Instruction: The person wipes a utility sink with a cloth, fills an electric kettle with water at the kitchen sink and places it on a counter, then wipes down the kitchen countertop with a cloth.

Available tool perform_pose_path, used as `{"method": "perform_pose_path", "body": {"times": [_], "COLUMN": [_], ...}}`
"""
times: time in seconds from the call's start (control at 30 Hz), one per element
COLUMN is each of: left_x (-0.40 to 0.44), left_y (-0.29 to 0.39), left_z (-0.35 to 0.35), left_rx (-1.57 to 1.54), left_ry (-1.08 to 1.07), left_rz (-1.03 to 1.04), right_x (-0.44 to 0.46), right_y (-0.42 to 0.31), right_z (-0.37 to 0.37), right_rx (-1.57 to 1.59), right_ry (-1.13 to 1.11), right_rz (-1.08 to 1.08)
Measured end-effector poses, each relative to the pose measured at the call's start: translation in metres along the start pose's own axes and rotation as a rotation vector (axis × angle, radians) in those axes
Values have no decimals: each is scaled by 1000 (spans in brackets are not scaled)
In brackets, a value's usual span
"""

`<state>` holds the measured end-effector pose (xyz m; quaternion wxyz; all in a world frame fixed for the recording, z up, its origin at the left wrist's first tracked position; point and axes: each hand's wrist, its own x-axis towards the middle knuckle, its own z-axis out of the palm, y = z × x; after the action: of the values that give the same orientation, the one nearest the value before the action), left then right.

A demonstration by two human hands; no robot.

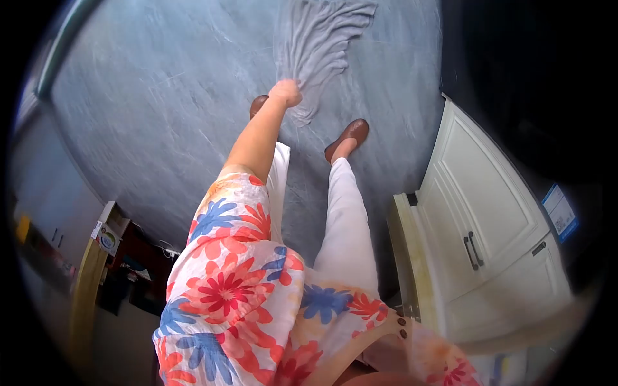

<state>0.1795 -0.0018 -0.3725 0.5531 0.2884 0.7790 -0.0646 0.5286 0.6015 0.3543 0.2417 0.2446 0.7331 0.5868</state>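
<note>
A thin grey cloth (322, 45) lies spread and wrinkled over the floor, running from the top edge of the view down to near the feet. My left hand (285, 94) is closed in a fist on the cloth's near left part, its arm stretched forward out of a floral sleeve. Folds fan out from where the fingers grip the fabric. The hand partly covers the brown shoe (258, 105) on my left foot. My right hand is out of view.
Another brown shoe (348, 137) stands right of the cloth on the grey floor (167, 109). White cabinet doors (476, 219) with dark handles rise at the right. At the lower left, a yellowish wooden edge (87, 296) and shelf objects show, some blurred.
</note>
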Motion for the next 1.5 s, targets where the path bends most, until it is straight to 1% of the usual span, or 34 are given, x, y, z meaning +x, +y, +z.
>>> {"method": "perform_pose_path", "body": {"times": [0.03,0.07,0.17,0.27,0.33,0.4,0.47,0.53,0.57,0.6,0.63,0.67,0.73,0.77,0.8,0.83,0.87,0.9,0.93,0.97,1.0,1.1,1.13,1.17,1.2,1.27,1.3,1.33,1.37,1.43,1.5], "left_x": [15,27,61,95,108,122,139,155,140,137,99,78,50,29,7,-13,-31,-48,-85,-103,-130,-188,-210,-232,-252,-284,-297,-314,-330,-351,-363], "left_y": [1,-1,-6,-10,-2,10,25,41,65,74,99,116,127,132,134,140,142,142,149,148,153,157,162,165,171,186,197,206,214,231,248], "left_z": [2,4,12,30,47,65,95,118,104,121,91,72,76,71,64,52,51,54,23,20,0,-11,-24,-34,-44,-60,-68,-76,-84,-93,-106], "left_rx": [1,-41,-214,-374,-604,-694,-654,-773,-667,-696,-564,-503,-487,-402,-384,-289,-188,-183,-146,-133,-118,-12,43,42,46,164,227,223,222,263,336], "left_ry": [7,73,235,330,257,229,252,-17,-104,-16,-35,-173,-161,-185,-190,-301,-266,-282,-310,-286,-354,-227,-229,-227,-225,-309,-346,-279,-219,-76,42], "left_rz": [-28,-30,-100,-267,-322,-337,-308,-221,-210,-136,-30,-12,72,156,204,252,315,305,331,395,429,650,680,724,772,806,820,835,860,938,998], "right_x": [-2,1,12,23,28,30,31,30,28,25,22,17,9,4,1,-3,-6,-9,-9,-9,-7,1,3,2,0,0,2,4,0,-4,-5], "right_y": [-6,-7,-16,-29,-37,-45,-52,-57,-59,-60,-60,-60,-62,-63,-66,-69,-73,-78,-84,-92,-98,-121,-129,-137,-138,-137,-138,-139,-138,-136,-136], "right_z": [-21,-35,-60,-71,-73,-74,-74,-74,-73,-72,-71,-70,-70,-69,-70,-69,-69,-70,-70,-70,-70,-87,-92,-118,-112,-91,-74,-58,-116,-127,-135], "right_rx": [144,193,234,250,257,257,259,264,270,279,285,291,309,317,326,333,341,350,360,369,378,330,376,432,505,653,679,705,790,922,978], "right_ry": [72,93,116,120,120,111,108,106,102,101,106,111,125,128,134,137,140,141,140,131,131,199,169,149,56,-121,-136,-151,-267,-222,-140], "right_rz": [89,121,142,143,145,150,156,169,174,183,197,217,253,270,289,308,327,348,373,392,410,453,542,604,634,693,723,754,779,733,726]}}
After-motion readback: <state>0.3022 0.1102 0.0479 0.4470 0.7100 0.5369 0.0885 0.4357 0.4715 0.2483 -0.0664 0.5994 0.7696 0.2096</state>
